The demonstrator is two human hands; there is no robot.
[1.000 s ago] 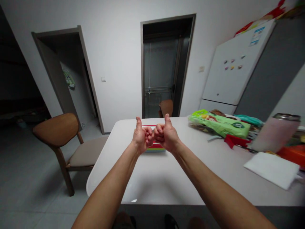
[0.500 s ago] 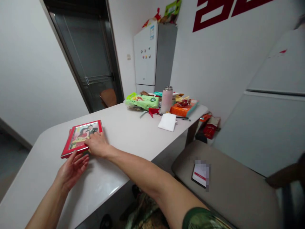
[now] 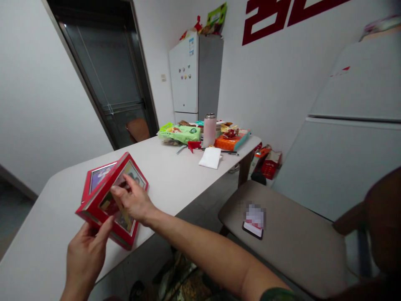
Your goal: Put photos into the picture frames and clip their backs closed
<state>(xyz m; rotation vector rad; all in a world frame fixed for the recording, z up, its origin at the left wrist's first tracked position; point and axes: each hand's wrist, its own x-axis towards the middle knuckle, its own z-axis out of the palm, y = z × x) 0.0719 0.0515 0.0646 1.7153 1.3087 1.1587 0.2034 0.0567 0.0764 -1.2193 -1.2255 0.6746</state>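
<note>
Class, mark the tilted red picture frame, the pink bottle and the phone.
Tilted red picture frame (image 3: pixel 124 220), head view: lower part of its picture.
Pink bottle (image 3: pixel 209 131), head view: middle of body.
Phone (image 3: pixel 253 229), head view: lower screen.

Cannot read any lettering; can spot an illegible label (image 3: pixel 191 46) on the fridge (image 3: pixel 183 94) and a red sign (image 3: pixel 282 17) on the wall (image 3: pixel 257 83), cropped above

I see bare hands (image 3: pixel 137 201), a dark green sleeve (image 3: pixel 277 294) at lower right, mottled greenish-brown clothing (image 3: pixel 188 279) at bottom centre, a dark shoe (image 3: pixel 137 291) beside it.
</note>
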